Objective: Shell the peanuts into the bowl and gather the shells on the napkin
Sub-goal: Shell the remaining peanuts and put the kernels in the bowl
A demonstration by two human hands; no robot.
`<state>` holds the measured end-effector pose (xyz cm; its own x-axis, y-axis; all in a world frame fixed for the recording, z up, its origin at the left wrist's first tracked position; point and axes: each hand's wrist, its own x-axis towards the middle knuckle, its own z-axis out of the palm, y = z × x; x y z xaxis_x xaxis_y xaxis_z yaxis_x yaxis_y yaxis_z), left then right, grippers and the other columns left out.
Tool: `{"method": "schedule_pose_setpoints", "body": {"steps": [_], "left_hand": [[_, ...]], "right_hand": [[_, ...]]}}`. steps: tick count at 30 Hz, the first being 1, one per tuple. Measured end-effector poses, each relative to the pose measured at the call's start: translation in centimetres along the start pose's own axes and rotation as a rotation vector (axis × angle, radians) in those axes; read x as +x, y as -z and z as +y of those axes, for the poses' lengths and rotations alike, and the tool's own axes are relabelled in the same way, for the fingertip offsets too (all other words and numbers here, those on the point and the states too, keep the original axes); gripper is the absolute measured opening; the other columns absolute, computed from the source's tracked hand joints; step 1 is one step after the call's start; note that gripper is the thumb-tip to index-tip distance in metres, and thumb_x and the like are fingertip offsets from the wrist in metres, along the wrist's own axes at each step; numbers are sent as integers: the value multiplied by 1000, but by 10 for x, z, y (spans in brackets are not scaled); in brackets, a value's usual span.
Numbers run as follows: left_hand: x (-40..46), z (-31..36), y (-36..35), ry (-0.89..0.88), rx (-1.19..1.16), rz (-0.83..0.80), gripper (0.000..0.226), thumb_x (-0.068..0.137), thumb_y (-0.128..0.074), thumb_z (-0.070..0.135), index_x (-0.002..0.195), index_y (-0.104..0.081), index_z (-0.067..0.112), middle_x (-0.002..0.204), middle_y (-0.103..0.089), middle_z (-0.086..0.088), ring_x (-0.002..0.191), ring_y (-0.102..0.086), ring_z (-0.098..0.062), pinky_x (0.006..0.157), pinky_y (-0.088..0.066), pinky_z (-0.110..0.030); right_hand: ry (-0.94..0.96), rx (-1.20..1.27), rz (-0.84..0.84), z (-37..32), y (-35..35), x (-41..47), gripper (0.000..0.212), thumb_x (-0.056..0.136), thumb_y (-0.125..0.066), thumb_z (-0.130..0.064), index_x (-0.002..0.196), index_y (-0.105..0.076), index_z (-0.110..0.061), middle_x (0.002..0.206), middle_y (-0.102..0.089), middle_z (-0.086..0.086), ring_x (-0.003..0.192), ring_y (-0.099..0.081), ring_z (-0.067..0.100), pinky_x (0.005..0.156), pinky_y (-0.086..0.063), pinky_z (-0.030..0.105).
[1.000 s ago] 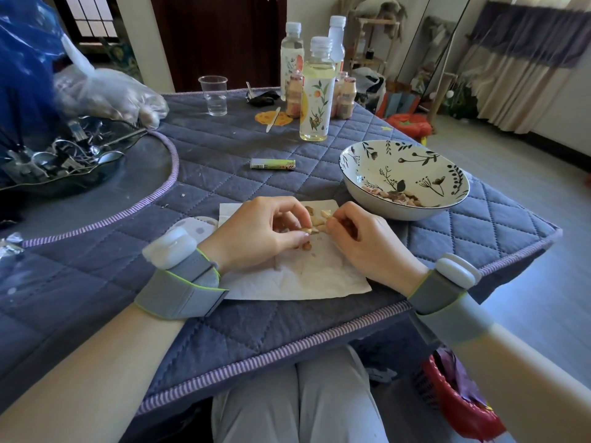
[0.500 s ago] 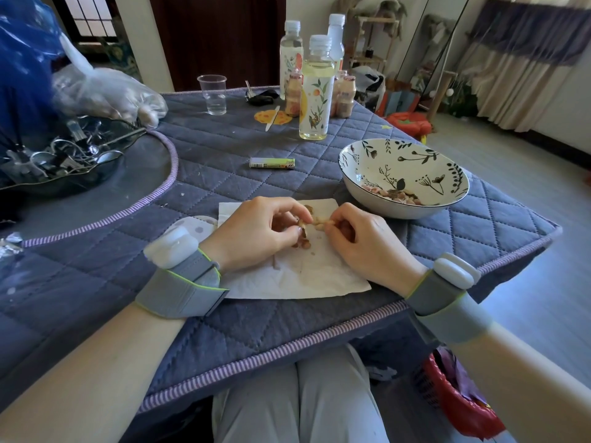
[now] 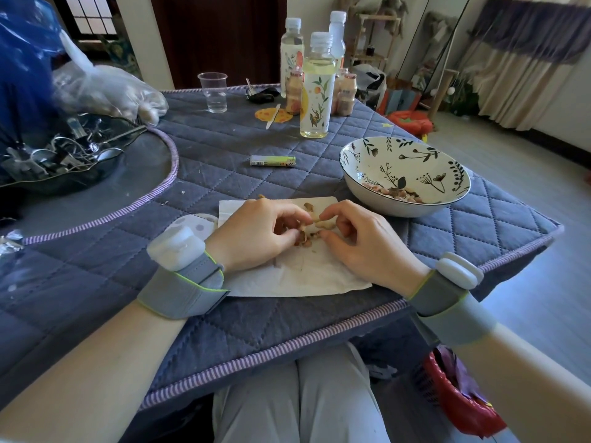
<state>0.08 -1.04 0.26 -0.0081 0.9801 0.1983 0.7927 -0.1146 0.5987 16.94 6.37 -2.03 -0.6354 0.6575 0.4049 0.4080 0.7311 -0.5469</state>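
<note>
A white napkin (image 3: 307, 276) lies on the quilted table near its front edge. Above it my left hand (image 3: 256, 235) and my right hand (image 3: 364, 241) meet, both pinching one peanut (image 3: 315, 221) between fingertips. Broken shell pieces (image 3: 308, 235) lie on the napkin under the fingers, and another shell piece (image 3: 308, 206) lies just beyond them. The white bowl with black flower prints (image 3: 406, 161) stands to the right of the napkin, with shelled peanuts (image 3: 393, 192) in its bottom.
Several bottles (image 3: 317, 87) and a clear plastic cup (image 3: 213, 91) stand at the table's far side. A small green tube (image 3: 272, 161) lies mid-table. At left, a gloved hand (image 3: 108, 91) of another person rests by a dark dish of metal clips (image 3: 54, 155). A red basket (image 3: 460, 398) sits on the floor.
The hands stayed over the napkin, working the peanut; more shell bits now lie under the fingers, and my right hand's fingertips have shifted slightly on the nut.
</note>
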Motion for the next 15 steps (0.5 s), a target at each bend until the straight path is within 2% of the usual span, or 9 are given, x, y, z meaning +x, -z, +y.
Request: {"method": "schedule_pose_setpoints", "body": {"steps": [3,6,8,12,15], "left_hand": [[0,0,-1,6,-14,15,21,81,-60,8,97,-67,20,81,-70,6,62,-52,0,59,-34,-3],[0,5,2,7,-68,68,22,83,-59,7,98,-69,18,72,-61,20,60,-53,12,59,-34,1],[-1,6,3,14,-115,82,22,84,-59,8,101,-69,18,72,-60,21,58,-53,18,58,-33,3],[1,4,-2,25,-128,108,23,86,-59,15,107,-68,19,86,-71,7,62,-53,20,61,-33,4],[2,2,-5,22,-77,120,24,87,-58,17,109,-67,18,107,-70,4,82,-54,13,67,-33,6]], "right_hand": [[20,9,-1,0,0,0,10,81,-63,-21,90,-61,-16,64,-39,-14,58,-42,4,59,-34,19],[42,10,-20,-1,0,0,11,81,-65,-27,84,-62,-17,68,-44,-16,62,-45,6,63,-37,25],[47,22,-17,-1,-1,0,15,80,-65,-32,81,-62,-17,68,-45,-14,61,-45,9,63,-38,27],[34,26,5,-2,-4,2,27,76,-63,-42,76,-63,-15,64,-45,-12,59,-44,10,63,-38,28],[32,38,28,-3,-6,4,27,79,-61,-40,75,-64,-13,64,-50,-9,58,-45,11,61,-38,30]]}}
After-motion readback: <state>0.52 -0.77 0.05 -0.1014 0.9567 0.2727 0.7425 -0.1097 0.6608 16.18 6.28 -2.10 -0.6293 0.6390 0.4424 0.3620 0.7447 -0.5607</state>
